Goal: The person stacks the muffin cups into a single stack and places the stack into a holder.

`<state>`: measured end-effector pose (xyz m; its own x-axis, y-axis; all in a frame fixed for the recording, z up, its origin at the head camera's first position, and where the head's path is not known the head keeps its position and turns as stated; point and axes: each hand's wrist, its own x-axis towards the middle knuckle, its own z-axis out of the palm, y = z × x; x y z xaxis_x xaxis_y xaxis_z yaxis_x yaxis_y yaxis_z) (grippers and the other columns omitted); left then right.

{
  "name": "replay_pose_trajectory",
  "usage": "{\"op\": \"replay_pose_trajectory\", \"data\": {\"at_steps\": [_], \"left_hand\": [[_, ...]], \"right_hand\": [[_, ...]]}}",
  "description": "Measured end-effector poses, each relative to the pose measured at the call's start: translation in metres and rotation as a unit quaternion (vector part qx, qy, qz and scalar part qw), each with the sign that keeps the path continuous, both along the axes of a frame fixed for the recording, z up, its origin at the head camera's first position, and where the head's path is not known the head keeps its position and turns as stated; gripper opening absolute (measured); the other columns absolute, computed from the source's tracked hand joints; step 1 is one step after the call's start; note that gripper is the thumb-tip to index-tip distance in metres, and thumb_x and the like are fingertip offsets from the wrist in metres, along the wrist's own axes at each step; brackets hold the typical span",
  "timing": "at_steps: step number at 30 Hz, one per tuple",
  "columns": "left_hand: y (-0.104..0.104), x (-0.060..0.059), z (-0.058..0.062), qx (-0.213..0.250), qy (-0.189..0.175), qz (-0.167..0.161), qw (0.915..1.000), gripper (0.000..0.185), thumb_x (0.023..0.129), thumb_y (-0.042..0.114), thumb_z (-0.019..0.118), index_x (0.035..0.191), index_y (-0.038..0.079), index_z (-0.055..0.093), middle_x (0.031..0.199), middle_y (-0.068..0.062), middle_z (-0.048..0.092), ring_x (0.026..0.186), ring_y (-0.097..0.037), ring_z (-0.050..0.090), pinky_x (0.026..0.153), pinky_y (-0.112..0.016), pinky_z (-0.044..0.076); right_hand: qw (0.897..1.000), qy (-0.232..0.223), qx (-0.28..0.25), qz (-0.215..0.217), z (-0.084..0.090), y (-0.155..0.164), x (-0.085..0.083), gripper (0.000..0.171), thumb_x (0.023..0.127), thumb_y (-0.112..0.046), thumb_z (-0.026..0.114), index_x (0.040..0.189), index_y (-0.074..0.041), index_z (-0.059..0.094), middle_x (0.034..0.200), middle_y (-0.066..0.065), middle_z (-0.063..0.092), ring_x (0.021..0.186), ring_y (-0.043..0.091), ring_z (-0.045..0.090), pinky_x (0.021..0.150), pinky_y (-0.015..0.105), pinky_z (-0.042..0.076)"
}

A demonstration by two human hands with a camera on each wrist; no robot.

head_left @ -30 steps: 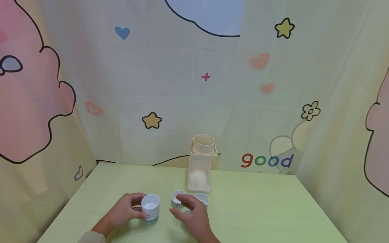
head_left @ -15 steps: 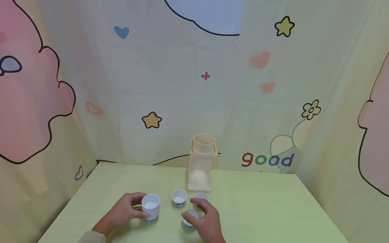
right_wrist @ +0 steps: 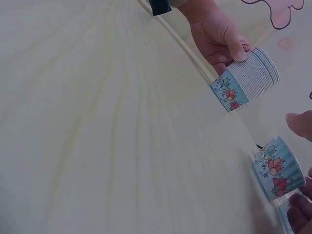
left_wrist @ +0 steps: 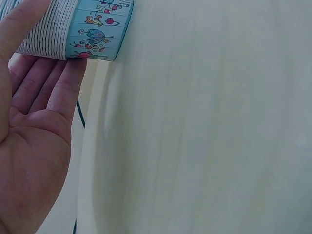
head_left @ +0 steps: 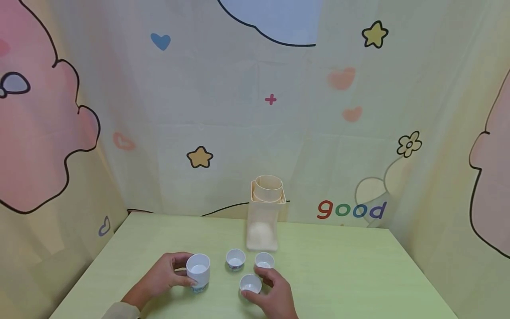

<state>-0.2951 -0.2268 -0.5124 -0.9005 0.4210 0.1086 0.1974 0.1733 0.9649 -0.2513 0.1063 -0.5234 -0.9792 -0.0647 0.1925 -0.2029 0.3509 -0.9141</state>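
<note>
My left hand (head_left: 163, 277) grips a nested stack of paper baking cups (head_left: 198, 274) from the left, thumb in front and fingers behind. In the left wrist view, the lowest cup (left_wrist: 97, 30) shows a blue side printed with small creatures and fruit. My right hand (head_left: 276, 294) is around the right side of a single baking cup (head_left: 250, 283) standing upright on the table. Its thumb and fingers are spread apart; in the right wrist view the thumb (right_wrist: 301, 124) is off this cup (right_wrist: 278, 168), with the fingers close to its rim. Two more cups stand behind, one left (head_left: 235, 259), one right (head_left: 264, 259).
A cream plastic stand (head_left: 260, 226) with a round tube on top stands at the back of the pale green table (head_left: 342, 274). Behind the table hangs a curtain (head_left: 231, 110) printed with hearts, stars and clouds.
My right hand has drawn back to the right and toward me, uncovering the near cup and the back left cup. The left hand still holds the stack in the same place.
</note>
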Motion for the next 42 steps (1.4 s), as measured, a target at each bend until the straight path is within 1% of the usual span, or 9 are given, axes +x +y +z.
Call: {"op": "replay_pose_trajectory", "data": {"at_steps": [5, 10, 15, 23, 27, 33, 37, 42], "left_hand": [[-0.0001, -0.0008, 0.0007, -0.002, 0.000, 0.000, 1.0000, 0.067, 0.076, 0.013, 0.091, 0.132, -0.008, 0.061, 0.130, -0.025, 0.066, 0.113, -0.023, 0.069, 0.095, -0.028, 0.060], [-0.0005, -0.0016, 0.0002, -0.005, -0.002, 0.001, 1.0000, 0.068, 0.075, 0.014, 0.092, 0.132, -0.008, 0.061, 0.130, -0.025, 0.066, 0.114, -0.025, 0.068, 0.095, -0.029, 0.060], [-0.0010, -0.0016, -0.0004, -0.002, -0.003, -0.001, 1.0000, 0.069, 0.075, 0.015, 0.092, 0.132, -0.008, 0.060, 0.130, -0.025, 0.066, 0.113, -0.024, 0.069, 0.095, -0.029, 0.060], [-0.0007, -0.0004, 0.0003, -0.002, 0.000, -0.002, 1.0000, 0.069, 0.075, 0.015, 0.092, 0.131, -0.009, 0.060, 0.129, -0.026, 0.066, 0.111, -0.018, 0.069, 0.095, -0.028, 0.060], [-0.0007, -0.0007, -0.0001, -0.001, 0.000, -0.003, 1.0000, 0.068, 0.075, 0.015, 0.092, 0.131, -0.009, 0.060, 0.129, -0.027, 0.066, 0.110, -0.018, 0.069, 0.094, -0.028, 0.060], [-0.0007, -0.0011, -0.0001, 0.000, -0.003, -0.001, 1.0000, 0.069, 0.075, 0.014, 0.092, 0.131, -0.009, 0.061, 0.129, -0.026, 0.066, 0.112, -0.024, 0.069, 0.094, -0.028, 0.060], [-0.0007, -0.0013, 0.0000, -0.004, -0.003, 0.002, 1.0000, 0.069, 0.075, 0.015, 0.092, 0.131, -0.008, 0.061, 0.129, -0.025, 0.066, 0.113, -0.026, 0.069, 0.095, -0.029, 0.060], [-0.0007, -0.0013, 0.0004, -0.003, -0.003, 0.000, 1.0000, 0.068, 0.075, 0.014, 0.092, 0.132, -0.008, 0.061, 0.130, -0.025, 0.066, 0.114, -0.029, 0.068, 0.094, -0.029, 0.060]], "right_hand": [[1.000, 0.008, 0.013, 0.004, -0.0036, 0.0008, -0.0011, 0.065, 0.069, -0.027, 0.097, 0.123, -0.003, 0.070, 0.130, 0.010, 0.071, 0.118, 0.029, 0.067, 0.099, 0.022, 0.053], [0.999, 0.016, 0.035, 0.003, -0.0050, 0.0010, -0.0012, 0.067, 0.068, -0.029, 0.097, 0.124, -0.003, 0.070, 0.130, 0.008, 0.071, 0.122, 0.029, 0.066, 0.101, 0.022, 0.052], [0.999, 0.016, 0.052, 0.007, -0.0050, 0.0011, -0.0012, 0.068, 0.068, -0.030, 0.097, 0.125, -0.003, 0.070, 0.131, 0.009, 0.071, 0.124, 0.031, 0.064, 0.103, 0.025, 0.052], [0.995, 0.012, 0.094, 0.001, -0.0032, 0.0011, -0.0013, 0.067, 0.067, -0.031, 0.097, 0.121, -0.001, 0.070, 0.124, 0.010, 0.072, 0.119, 0.030, 0.066, 0.099, 0.032, 0.055], [0.995, 0.009, 0.095, 0.002, -0.0013, 0.0009, -0.0009, 0.066, 0.068, -0.031, 0.097, 0.120, -0.002, 0.070, 0.123, 0.010, 0.072, 0.119, 0.030, 0.066, 0.099, 0.032, 0.055], [0.995, 0.016, 0.094, 0.003, -0.0004, 0.0012, 0.0009, 0.064, 0.068, -0.031, 0.097, 0.120, -0.003, 0.070, 0.123, 0.010, 0.072, 0.119, 0.031, 0.065, 0.099, 0.033, 0.055], [0.996, 0.022, 0.084, 0.009, -0.0014, 0.0022, 0.0013, 0.064, 0.068, -0.029, 0.096, 0.120, -0.002, 0.070, 0.123, 0.010, 0.073, 0.118, 0.032, 0.066, 0.098, 0.031, 0.055], [0.997, 0.017, 0.068, 0.015, -0.0029, 0.0032, 0.0005, 0.063, 0.068, -0.027, 0.096, 0.120, -0.002, 0.070, 0.122, 0.010, 0.073, 0.116, 0.031, 0.067, 0.096, 0.027, 0.054]]}}
